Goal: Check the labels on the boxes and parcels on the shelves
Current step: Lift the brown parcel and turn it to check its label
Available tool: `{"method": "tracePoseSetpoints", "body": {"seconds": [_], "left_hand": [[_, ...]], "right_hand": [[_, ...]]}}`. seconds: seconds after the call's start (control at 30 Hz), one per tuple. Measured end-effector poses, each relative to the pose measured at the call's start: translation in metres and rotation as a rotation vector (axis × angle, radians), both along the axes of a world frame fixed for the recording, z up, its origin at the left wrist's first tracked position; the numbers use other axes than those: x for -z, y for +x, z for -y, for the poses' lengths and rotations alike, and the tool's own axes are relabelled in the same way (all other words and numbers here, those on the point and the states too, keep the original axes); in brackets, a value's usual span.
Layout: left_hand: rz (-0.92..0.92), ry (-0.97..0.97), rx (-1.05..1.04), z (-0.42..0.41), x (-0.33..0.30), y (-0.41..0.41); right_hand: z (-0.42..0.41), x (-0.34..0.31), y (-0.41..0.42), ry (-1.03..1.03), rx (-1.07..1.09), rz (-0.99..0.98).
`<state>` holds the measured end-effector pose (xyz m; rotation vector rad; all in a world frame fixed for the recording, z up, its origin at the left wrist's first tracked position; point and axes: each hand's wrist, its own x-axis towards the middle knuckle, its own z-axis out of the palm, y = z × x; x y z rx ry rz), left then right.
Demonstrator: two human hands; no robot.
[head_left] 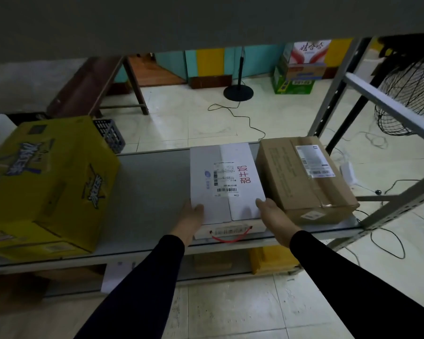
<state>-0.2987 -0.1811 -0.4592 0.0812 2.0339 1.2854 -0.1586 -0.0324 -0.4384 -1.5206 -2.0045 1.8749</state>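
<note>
While both hands hold the white box point(227, 184) at its near corners, the check looks to be midway. The left hand point(190, 220) has its thumb on the lid, and the right hand point(275, 216) likewise; the other fingers are hidden below the near edge. Its label faces up, readable. Touching the white box's right side sits the brown box point(304, 177); well to its left, the yellow box point(44, 182), whether checked I cannot tell. The shelf point(154, 182) lies bare between yellow and white boxes, giving room leftward; the white box sits at the front lip.
</note>
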Motion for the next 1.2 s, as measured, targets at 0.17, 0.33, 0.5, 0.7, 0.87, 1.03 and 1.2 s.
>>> {"method": "tracePoseSetpoints", "body": {"seconds": [0.17, 0.33, 0.5, 0.7, 0.87, 1.03, 1.2], "left_hand": [[0.005, -0.024, 0.020, 0.001, 0.002, 0.000], [-0.088, -0.088, 0.076, 0.006, -0.012, -0.003], [-0.240, -0.115, 0.138, 0.000, -0.054, -0.010], [-0.340, -0.102, 0.253, -0.046, -0.098, 0.011], [-0.328, -0.075, 0.341, -0.103, -0.101, 0.057], [-0.319, -0.121, 0.417, -0.158, -0.080, 0.101], [-0.199, -0.077, 0.275, -0.183, -0.044, 0.118]], "right_hand": [[0.001, 0.009, 0.002, 0.016, 0.001, 0.006], [0.002, -0.006, 0.010, 0.046, 0.045, -0.030], [-0.004, -0.038, 0.027, 0.154, 0.056, -0.016], [-0.030, -0.082, 0.062, 0.270, 0.021, -0.050], [-0.069, -0.098, 0.107, 0.350, 0.045, -0.096], [-0.119, -0.075, 0.148, 0.334, 0.066, -0.009], [-0.153, -0.039, 0.157, 0.320, 0.050, 0.014]]}}
